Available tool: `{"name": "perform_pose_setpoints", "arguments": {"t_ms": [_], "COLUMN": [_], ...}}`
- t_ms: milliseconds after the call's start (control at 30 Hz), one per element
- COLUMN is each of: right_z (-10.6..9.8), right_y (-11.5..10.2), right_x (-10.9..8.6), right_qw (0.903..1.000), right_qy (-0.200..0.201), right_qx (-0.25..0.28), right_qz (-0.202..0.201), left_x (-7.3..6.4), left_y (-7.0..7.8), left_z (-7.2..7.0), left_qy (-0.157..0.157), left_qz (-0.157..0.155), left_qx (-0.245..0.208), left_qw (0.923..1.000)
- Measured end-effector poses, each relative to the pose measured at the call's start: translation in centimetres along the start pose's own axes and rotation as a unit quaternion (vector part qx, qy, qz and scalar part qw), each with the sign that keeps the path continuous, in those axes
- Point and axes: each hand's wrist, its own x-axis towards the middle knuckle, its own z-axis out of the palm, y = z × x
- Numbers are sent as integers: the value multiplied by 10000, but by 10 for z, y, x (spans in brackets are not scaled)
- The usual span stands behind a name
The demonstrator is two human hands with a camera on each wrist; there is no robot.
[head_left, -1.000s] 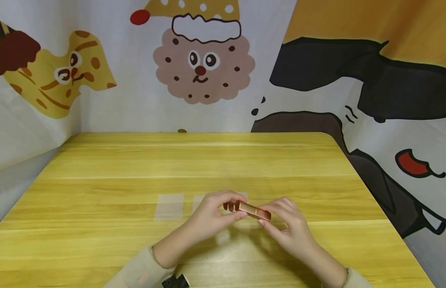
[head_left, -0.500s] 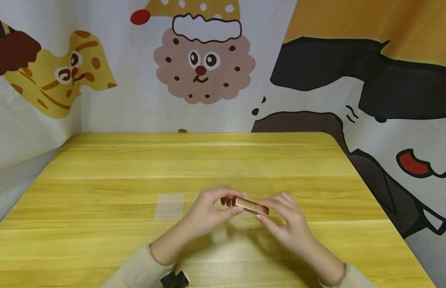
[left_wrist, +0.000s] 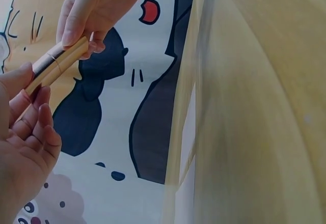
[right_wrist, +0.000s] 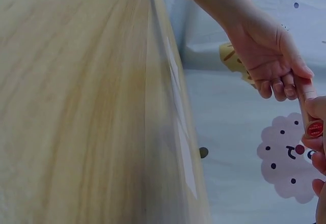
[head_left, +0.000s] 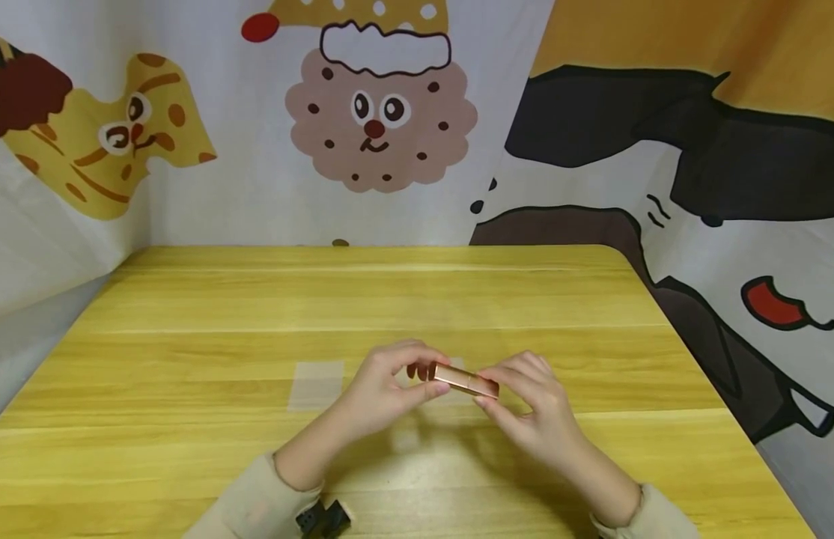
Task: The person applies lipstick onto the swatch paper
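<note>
A rose-gold lipstick tube (head_left: 464, 380) is held above the table, tilted down to the right in the head view. A thin seam runs round its middle, and the cap is on. My left hand (head_left: 386, 385) pinches its left end between thumb and fingers, the other fingers curled behind it. Thumb and fingertips of my right hand (head_left: 538, 408) pinch the right end. The left wrist view shows the lipstick tube (left_wrist: 58, 63) spanning both hands. A round red label (right_wrist: 315, 129) is visible on its end in the right wrist view, where my right hand is partly cut off.
Pale square patch (head_left: 316, 385) lies on the wooden table (head_left: 390, 299) left of the hands; another pale patch (head_left: 451, 391) is partly hidden behind them. A small black device (head_left: 323, 518) sits by the left cuff. A cartoon-printed curtain (head_left: 221, 209) borders the table's back and sides.
Both hands have drifted slightly left and up in the head view, carrying the lipstick tube with them. Their hold on it looks the same.
</note>
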Motion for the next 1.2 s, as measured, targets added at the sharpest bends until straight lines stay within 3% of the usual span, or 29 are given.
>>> {"name": "perform_pose_setpoints", "arguments": {"t_ms": [133, 333, 467, 800, 1200], "right_z": [-3, -14, -16, -13, -13], "right_y": [3, 10, 11, 9, 9], "right_x": [-2, -5, -3, -2, -2], "right_qw": [10000, 9989, 9991, 9994, 9994], "right_qy": [18, 226, 248, 258, 261], "right_qx": [1, -102, -157, -127, -123], "right_qz": [13, 399, 302, 207, 192], "left_x": [2, 6, 9, 4, 4], "left_y": [3, 24, 31, 7, 5], "left_z": [-8, -39, -45, -44, -47], "left_qy": [209, 991, 1072, 1104, 1360], "left_qz": [-254, -495, -470, -396, -635], "left_qx": [-173, -558, -512, -571, -622], "left_qw": [9993, 9923, 9918, 9915, 9867]}}
